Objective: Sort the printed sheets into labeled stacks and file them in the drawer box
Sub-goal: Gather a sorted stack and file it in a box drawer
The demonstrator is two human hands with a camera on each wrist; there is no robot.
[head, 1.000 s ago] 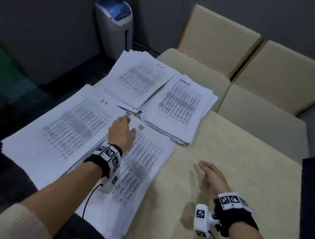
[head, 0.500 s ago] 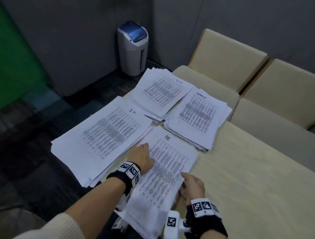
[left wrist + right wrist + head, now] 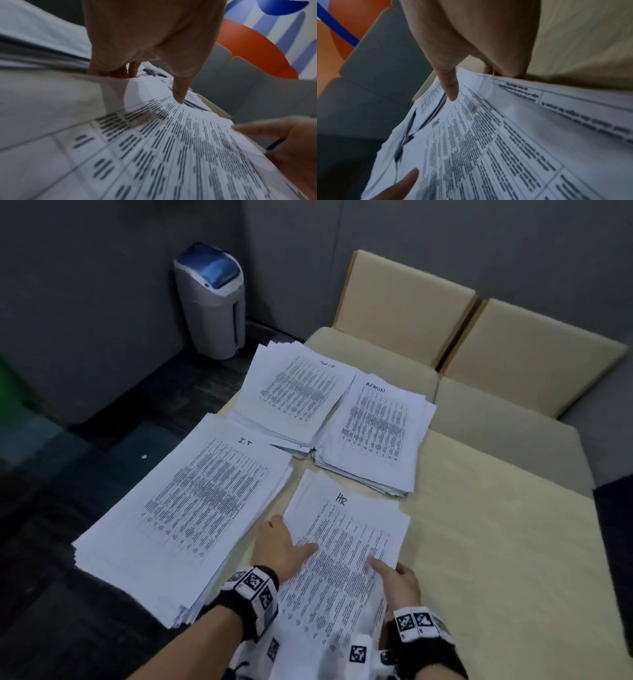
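Office: labelled paper stacks, table, padded chairs, bin.

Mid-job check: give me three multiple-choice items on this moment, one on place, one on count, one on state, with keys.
1. Where does the ADMIN stack lie?
A. Beyond the HR stack
B. On a chair
C. Under the I.T stack

2. How many paper stacks are on the table?
A. Two
B. Four
C. Six

3. What are the hands doing?
A. Both idle
B. Only the left hand holds paper
C. Both grip the HR stack

Key: 1 A, it sits farther from the person; 2 B, four labeled piles show; 3 C, the right hand also has its thumb on top.
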